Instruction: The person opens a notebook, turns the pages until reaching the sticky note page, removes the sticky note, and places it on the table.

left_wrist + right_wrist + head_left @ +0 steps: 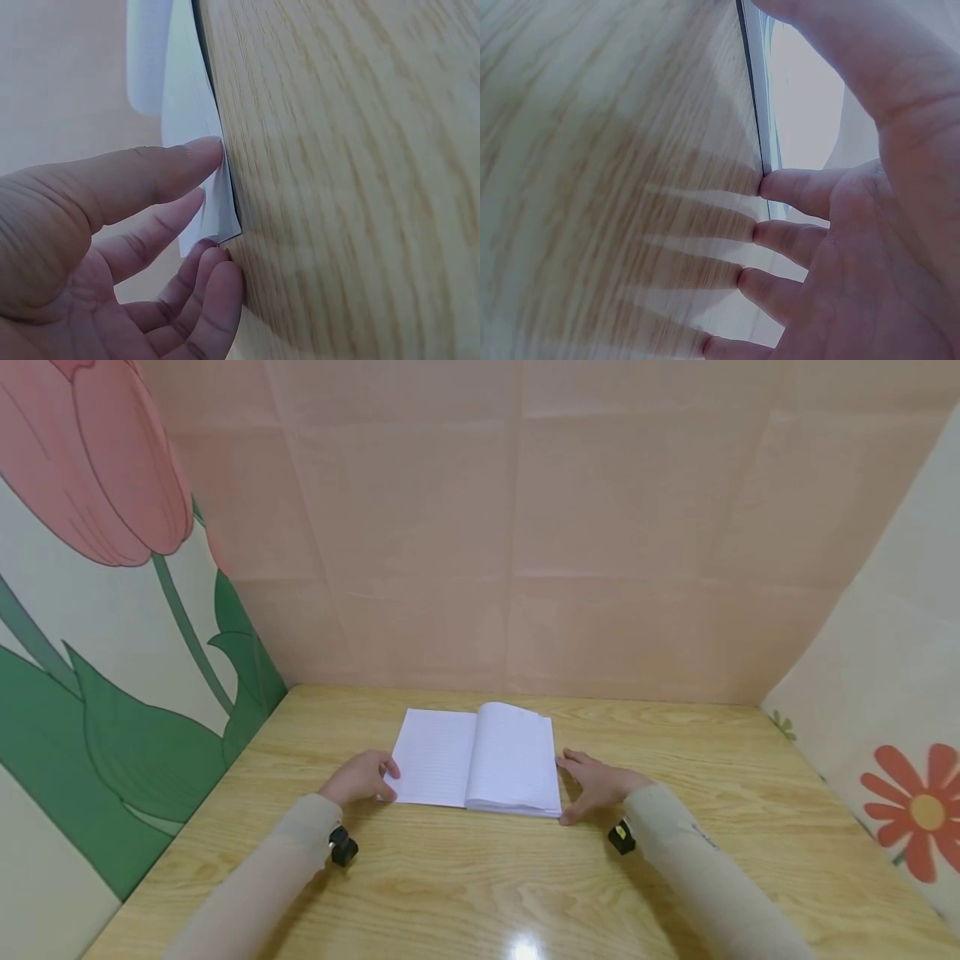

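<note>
An open notebook (437, 758) with white lined pages lies on the wooden table, its right-hand leaves arching up near the spine. At its lower left corner is my left hand (363, 777). In the left wrist view that hand (142, 247) has thumb and index finger on the page (191, 112), while its other fingers curl at the corner, gripping it. My right hand (600, 782) is spread along the right edge, thumb near the lower corner. The right wrist view shows this hand (885, 202) with fingertips on the table and the index fingertip right at the notebook's edge (759, 97).
The wood-grain table (450, 877) reaches back to a peach-coloured backdrop (510, 527). A panel with a pink tulip (112, 460) stands at the left, one with a red flower (892, 810) at the right. Small black devices (342, 846) sit at both wrists.
</note>
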`<state>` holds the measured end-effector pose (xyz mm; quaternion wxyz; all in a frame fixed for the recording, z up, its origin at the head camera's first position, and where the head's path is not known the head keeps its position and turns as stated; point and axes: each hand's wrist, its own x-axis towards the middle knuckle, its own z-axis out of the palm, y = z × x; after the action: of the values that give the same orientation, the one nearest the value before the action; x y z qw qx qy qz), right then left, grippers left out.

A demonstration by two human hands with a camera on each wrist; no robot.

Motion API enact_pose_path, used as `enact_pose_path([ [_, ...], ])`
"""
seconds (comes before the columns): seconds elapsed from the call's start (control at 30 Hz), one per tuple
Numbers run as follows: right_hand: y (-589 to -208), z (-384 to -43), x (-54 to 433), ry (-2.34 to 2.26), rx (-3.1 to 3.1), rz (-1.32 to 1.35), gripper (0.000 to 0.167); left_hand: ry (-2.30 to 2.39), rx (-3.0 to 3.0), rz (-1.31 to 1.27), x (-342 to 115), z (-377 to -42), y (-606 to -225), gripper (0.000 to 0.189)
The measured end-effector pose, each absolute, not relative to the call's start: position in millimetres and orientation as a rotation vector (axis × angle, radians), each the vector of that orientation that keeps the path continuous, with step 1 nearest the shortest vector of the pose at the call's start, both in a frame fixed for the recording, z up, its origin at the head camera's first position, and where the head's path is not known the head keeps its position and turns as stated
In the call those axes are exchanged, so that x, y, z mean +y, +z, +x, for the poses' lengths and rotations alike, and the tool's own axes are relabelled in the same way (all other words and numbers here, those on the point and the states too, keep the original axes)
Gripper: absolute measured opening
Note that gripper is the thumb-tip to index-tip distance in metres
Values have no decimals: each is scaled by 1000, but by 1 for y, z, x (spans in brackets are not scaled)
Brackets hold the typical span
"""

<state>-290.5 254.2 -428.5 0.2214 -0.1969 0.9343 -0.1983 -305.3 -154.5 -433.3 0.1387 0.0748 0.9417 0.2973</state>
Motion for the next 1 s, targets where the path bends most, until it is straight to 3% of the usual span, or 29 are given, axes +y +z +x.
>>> enact_pose_path([
  [1.0, -430, -292, 254, -514, 2595, -542, 112, 873, 2724, 218, -155, -305, -433, 32],
])
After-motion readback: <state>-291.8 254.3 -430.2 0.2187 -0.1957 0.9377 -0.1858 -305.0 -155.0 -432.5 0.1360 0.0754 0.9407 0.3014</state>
